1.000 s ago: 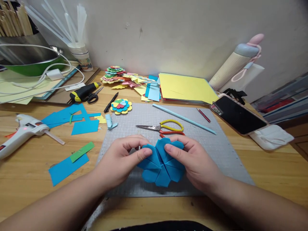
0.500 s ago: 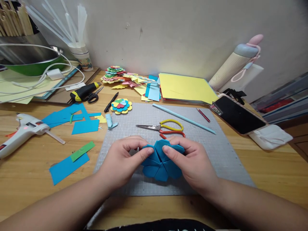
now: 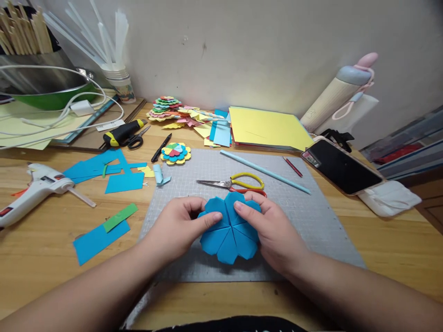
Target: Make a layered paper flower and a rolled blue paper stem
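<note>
A blue paper flower (image 3: 228, 244) with several heart-shaped petals is held up above the grey cutting mat (image 3: 311, 230). My left hand (image 3: 183, 226) pinches its left petals, thumb on top and fingers underneath. On the other side, my right hand (image 3: 273, 226) grips the upper right petals, the thumb lying flat on the paper. The fingertips behind the flower are hidden. Just beyond it lie scissors (image 3: 226, 183) with one yellow and one red handle, partly covered by the flower and hand. A pale blue paper stick (image 3: 266, 173) rests slantwise farther back on the mat.
Left are a white glue gun (image 3: 48, 186), blue paper strips (image 3: 100, 242) and a black pen (image 3: 161, 147). A small multicoloured paper flower (image 3: 175, 153) lies at the mat's back corner. Yellow paper sheets (image 3: 270, 127) are at the back; a phone (image 3: 342, 166) leans at right.
Both hands have tilted the blue paper flower, so its face shows more fully toward me. It has turned slightly and spread flatter. The view has shifted a little.
</note>
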A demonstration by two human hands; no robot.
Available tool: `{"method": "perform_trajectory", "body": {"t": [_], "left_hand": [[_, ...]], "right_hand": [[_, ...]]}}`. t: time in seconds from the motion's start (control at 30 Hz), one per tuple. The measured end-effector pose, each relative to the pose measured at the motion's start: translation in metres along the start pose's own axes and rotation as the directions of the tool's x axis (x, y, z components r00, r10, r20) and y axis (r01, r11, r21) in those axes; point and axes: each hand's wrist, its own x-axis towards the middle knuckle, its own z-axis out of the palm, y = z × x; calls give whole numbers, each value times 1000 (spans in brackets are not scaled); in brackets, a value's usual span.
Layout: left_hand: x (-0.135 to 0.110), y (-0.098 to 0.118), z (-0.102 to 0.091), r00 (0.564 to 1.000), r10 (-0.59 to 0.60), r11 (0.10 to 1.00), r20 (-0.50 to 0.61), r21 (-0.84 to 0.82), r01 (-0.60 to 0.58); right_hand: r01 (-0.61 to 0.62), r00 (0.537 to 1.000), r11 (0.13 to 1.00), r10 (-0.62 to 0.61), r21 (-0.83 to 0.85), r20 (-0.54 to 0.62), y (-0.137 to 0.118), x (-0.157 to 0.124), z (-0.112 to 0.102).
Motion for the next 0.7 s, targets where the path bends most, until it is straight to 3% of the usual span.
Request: {"method": "perform_trajectory", "body": {"t": [0.3,0.57,0.7], "left_hand": [[1,-4,8,998,-16,1000,-68,-4,16],[1,0,3,988,18,992,-154,-117,-37],[3,0,-1,984,28,988,-176,-144,-54]], "right_hand": [[107,993,983,-112,-147,-28,7,-3,-1],[58,997,997,-61,52,56,0,-1,1],[-30,989,999,27,19,148,2,3,1]]}}
